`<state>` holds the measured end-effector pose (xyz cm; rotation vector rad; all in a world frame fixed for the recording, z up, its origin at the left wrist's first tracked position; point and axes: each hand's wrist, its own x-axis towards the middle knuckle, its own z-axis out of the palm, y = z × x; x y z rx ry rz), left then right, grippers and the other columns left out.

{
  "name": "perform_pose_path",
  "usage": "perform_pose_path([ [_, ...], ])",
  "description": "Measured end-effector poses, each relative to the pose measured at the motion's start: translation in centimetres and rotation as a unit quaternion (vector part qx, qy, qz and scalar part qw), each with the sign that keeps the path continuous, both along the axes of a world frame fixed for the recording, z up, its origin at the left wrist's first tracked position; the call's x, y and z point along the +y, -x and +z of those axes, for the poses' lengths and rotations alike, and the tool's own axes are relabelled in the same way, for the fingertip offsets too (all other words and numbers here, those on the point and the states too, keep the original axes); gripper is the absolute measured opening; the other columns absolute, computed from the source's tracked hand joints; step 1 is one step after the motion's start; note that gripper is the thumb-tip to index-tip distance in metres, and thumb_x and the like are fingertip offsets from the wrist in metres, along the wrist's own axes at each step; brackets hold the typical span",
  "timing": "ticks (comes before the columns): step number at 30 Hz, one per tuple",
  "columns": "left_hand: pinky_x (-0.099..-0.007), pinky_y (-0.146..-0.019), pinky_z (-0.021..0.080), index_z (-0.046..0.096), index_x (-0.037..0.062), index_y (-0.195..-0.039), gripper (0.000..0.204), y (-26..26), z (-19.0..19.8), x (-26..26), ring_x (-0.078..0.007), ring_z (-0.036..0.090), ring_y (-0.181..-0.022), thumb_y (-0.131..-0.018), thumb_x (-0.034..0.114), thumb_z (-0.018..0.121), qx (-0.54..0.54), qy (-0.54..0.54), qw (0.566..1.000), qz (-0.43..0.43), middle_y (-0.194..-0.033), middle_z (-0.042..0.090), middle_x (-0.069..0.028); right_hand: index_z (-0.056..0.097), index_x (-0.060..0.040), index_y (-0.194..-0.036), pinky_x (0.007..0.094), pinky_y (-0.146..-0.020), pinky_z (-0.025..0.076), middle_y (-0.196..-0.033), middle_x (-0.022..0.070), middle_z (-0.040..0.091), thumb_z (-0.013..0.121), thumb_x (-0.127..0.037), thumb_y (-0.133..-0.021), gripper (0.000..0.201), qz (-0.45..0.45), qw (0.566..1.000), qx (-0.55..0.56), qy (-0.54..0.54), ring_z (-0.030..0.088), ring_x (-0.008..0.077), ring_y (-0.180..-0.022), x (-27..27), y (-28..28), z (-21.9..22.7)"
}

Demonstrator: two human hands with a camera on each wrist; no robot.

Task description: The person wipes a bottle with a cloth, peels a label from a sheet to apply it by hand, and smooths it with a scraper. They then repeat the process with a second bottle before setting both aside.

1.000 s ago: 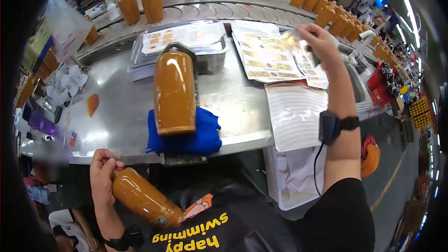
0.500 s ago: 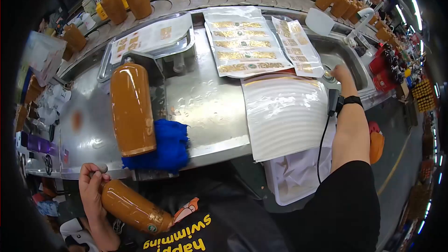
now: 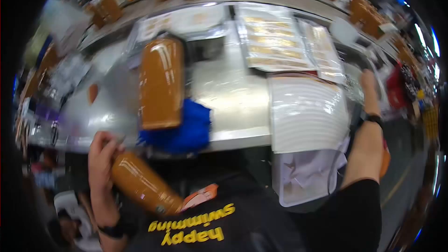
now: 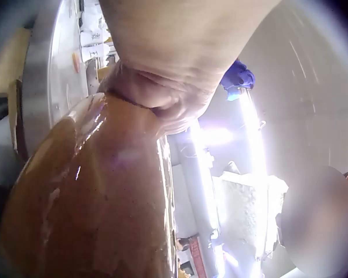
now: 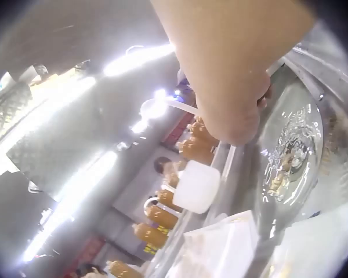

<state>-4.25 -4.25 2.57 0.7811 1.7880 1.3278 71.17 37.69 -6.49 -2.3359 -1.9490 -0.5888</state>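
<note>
The left hand [image 3: 101,156] grips the narrow top of one glossy brown bottle [image 3: 143,182], tilted against a black garment [image 3: 261,210]. The right hand [image 3: 368,83] is at one metal sink [image 5: 296,88]; I cannot tell how its fingers lie. On the metal table [image 3: 233,105], a second glossy brown bottle [image 3: 162,84] overlaps one blue cloth [image 3: 192,128]; farther right lie two gold-printed white sheets [image 3: 274,42].

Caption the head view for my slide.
Left hand grips a tilted brown bottle; right hand at the sink.

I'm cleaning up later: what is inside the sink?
The sink holds rippling water. The right hand is over or in it, I cannot tell which, and hides whatever lies beneath.
</note>
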Motion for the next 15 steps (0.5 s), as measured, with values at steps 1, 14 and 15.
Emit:
perform_pose_path([
  [1,-0.0223,-0.070,0.047,0.053,0.0067,-0.095,0.005,0.3,-0.1,0.1,-0.0094,0.056,-0.077,-0.091,0.007,0.057,0.018,0.018,1.000,-0.001,-0.084,0.053,-0.0012,0.064,0.0007,-0.106,0.0437,-0.083,0.049,-0.108,0.0197,0.064,0.053,-0.017,-0.089,0.027,0.060,0.996,0.024,-0.063,0.061,0.0349,-0.100,0.0,1.2,1.7],
  [14,-0.0252,-0.077,0.052,0.053,0.0045,-0.103,0.014,4.1,-2.4,-2.0,-0.0126,0.064,-0.085,-0.089,0.006,0.055,-0.091,-0.046,0.990,-0.099,-0.089,0.064,-0.0080,0.050,-0.0016,-0.132,0.0397,-0.096,0.045,-0.129,0.0207,0.051,0.075,-0.013,-0.077,0.061,0.745,0.480,0.298,0.355,0.053,0.0364,-0.116,-32.1,51.3,10.9],
  [15,-0.0254,-0.077,0.052,0.053,0.0044,-0.103,0.014,4.5,-2.5,-2.4,-0.0128,0.064,-0.086,-0.090,0.006,0.055,-0.107,-0.057,0.988,-0.100,-0.090,0.064,-0.0085,0.044,0.0003,-0.136,0.0405,-0.096,0.045,-0.129,0.0212,0.051,0.073,-0.013,-0.080,0.065,0.757,0.465,0.284,0.361,0.053,0.0378,-0.116,-32.4,52.6,9.3],
])
